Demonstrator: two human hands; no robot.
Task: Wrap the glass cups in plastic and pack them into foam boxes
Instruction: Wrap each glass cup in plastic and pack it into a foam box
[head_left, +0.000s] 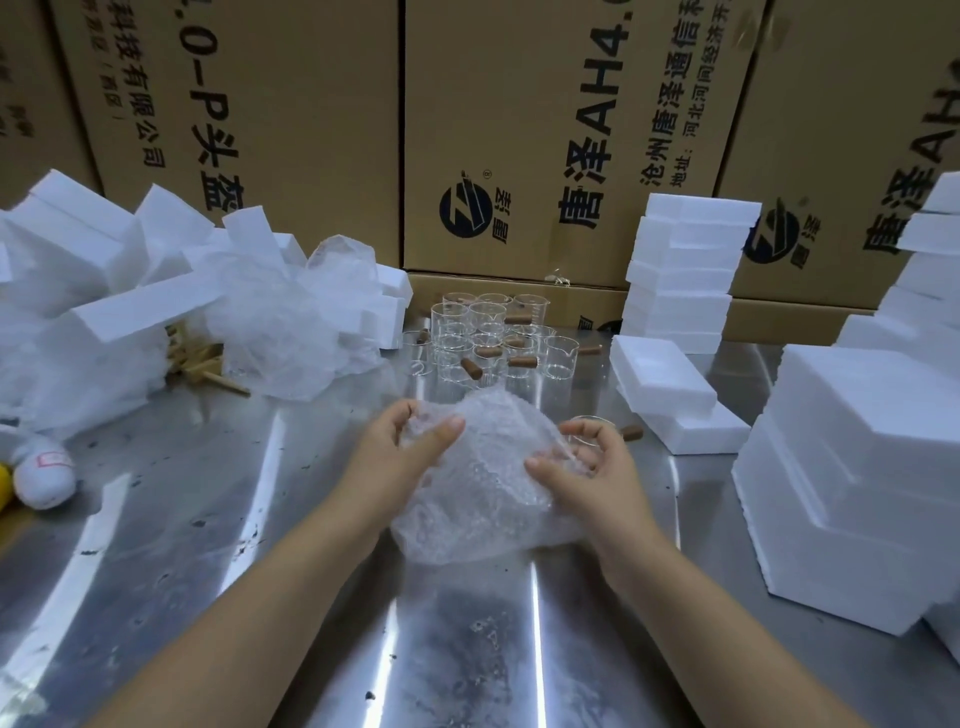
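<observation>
head view: both hands met over the middle of the steel counter (249, 519), sharing one crumpled sheet of bubble wrap (483, 504). the left hand (405, 452) pinched its upper left edge between thumb and curled fingers, likely to keep the sheet from springing open. the right hand (592, 467) had its fingers curled round the right side, gathering the plastic inward. whether a cup already sat inside the bundle could not be told. one glass cup (592, 422) stood just beyond the right hand, handy for wrapping; contact was unclear. the remaining glass cups (488, 332) clustered well behind the wrap, within reach. foam boxes (685, 270) were stacked to the right, presumably so wrapped pieces could go straight in. loose plastic (291, 332) lay heaped at left.
</observation>
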